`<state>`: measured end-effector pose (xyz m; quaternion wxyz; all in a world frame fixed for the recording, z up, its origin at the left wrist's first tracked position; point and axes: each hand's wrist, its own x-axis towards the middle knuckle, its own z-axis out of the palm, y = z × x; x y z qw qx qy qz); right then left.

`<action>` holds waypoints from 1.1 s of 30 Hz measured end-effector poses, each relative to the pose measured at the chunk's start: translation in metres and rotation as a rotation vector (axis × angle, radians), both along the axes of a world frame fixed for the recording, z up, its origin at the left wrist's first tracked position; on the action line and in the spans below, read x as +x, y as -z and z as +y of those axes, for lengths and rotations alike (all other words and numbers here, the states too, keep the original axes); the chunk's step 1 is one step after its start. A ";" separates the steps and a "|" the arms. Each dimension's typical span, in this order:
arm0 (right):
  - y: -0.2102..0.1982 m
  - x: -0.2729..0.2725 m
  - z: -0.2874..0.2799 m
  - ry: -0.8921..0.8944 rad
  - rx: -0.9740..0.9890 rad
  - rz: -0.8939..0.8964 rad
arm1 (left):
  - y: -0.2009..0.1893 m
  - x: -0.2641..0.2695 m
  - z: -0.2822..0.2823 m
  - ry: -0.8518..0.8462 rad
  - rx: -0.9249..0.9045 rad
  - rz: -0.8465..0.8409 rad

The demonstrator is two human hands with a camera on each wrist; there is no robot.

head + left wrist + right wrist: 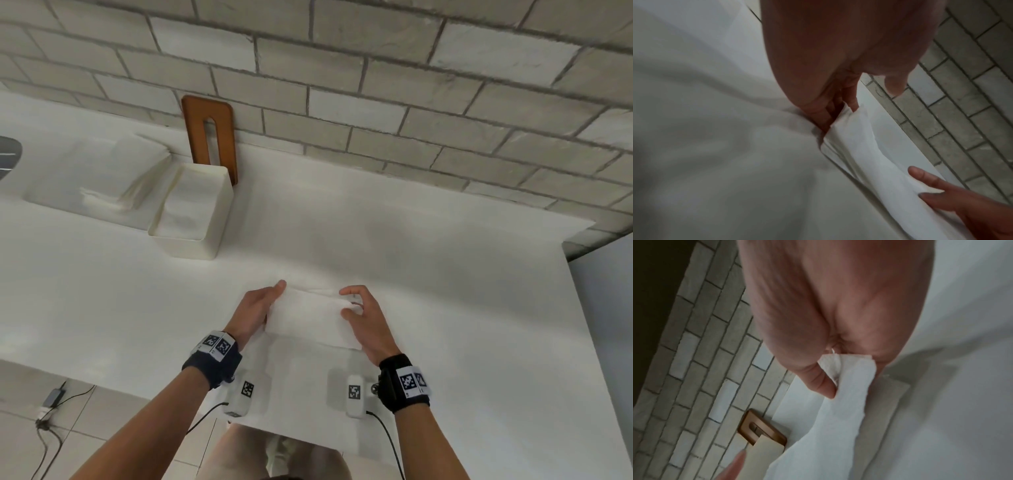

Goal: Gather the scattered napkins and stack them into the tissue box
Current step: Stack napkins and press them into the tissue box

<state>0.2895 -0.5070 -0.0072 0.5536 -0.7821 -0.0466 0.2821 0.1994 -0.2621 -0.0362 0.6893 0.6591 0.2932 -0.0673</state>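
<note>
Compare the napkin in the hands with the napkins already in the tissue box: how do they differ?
The napkin is gripped at its two ends, by the left hand and the right hand, near the table's front edge; the napkins in the tissue box sit untouched near the wall. The held one is stretched out wide, while the boxed ones lie stacked inside the box. Both are white paper.

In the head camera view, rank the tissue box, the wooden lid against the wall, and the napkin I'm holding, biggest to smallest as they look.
1. tissue box
2. napkin, close behind; it is nearer the camera, so unsure
3. wooden lid, partly hidden by the box
</note>
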 end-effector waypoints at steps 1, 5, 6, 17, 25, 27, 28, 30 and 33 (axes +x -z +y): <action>0.002 -0.001 0.001 0.005 -0.011 -0.017 | 0.002 -0.001 -0.001 0.019 0.090 -0.020; 0.003 0.001 0.003 -0.047 -0.166 -0.222 | 0.010 -0.005 0.000 0.121 0.390 -0.095; 0.001 0.003 0.003 -0.082 -0.216 -0.326 | 0.005 -0.006 -0.002 0.155 0.465 -0.121; -0.013 -0.026 -0.012 -0.231 -0.208 -0.569 | -0.067 -0.046 -0.015 0.149 0.635 -0.404; 0.006 -0.154 -0.003 0.262 -0.065 -0.507 | -0.029 -0.110 -0.021 0.067 0.478 -0.360; -0.001 -0.169 0.004 0.356 -0.043 -0.561 | -0.028 -0.121 -0.023 0.026 0.452 -0.364; -0.009 -0.175 0.007 0.398 -0.005 -0.588 | -0.031 -0.125 -0.023 0.004 0.425 -0.388; -0.022 -0.187 0.013 0.448 0.078 -0.593 | -0.036 -0.134 -0.025 -0.027 0.366 -0.471; -0.009 -0.199 0.024 0.478 0.067 -0.448 | -0.022 -0.145 -0.030 0.010 0.382 -0.450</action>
